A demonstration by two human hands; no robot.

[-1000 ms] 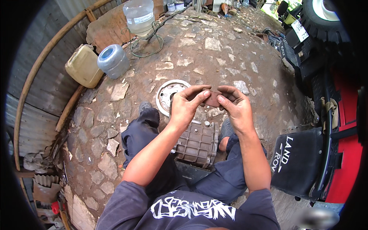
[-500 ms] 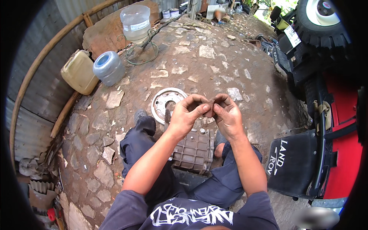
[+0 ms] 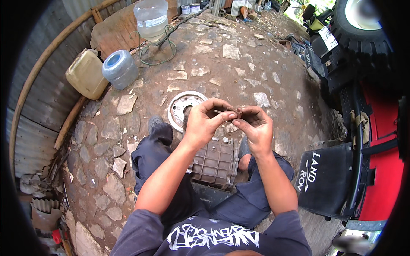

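Note:
A small rust-brown part (image 3: 238,112) is pinched between the fingertips of both hands, held up above a ribbed metal casing (image 3: 213,164). My left hand (image 3: 204,121) grips it from one side, thumb pressed toward the middle. On the other side my right hand (image 3: 257,128) has its thumb below and fingers curled over the part. Fingers cover much of it, so its exact kind cannot be told. The casing sits between my legs with a bolt head on its upper face. Just beyond lies a round pale metal disc (image 3: 174,106), partly behind my left hand.
Uneven stone-and-dirt ground surrounds me. At the left are a yellowish jerrycan (image 3: 86,74), a blue water jug (image 3: 120,70) and a corrugated metal wall (image 3: 30,85). A clear jug (image 3: 151,21) stands farther off near a looped green hose (image 3: 174,53). A red vehicle (image 3: 386,170) flanks my right.
Both hands have tilted and shifted their finger grip on the small part, showing more of its upper edge. My right thumb has moved lower. The view has shifted slightly.

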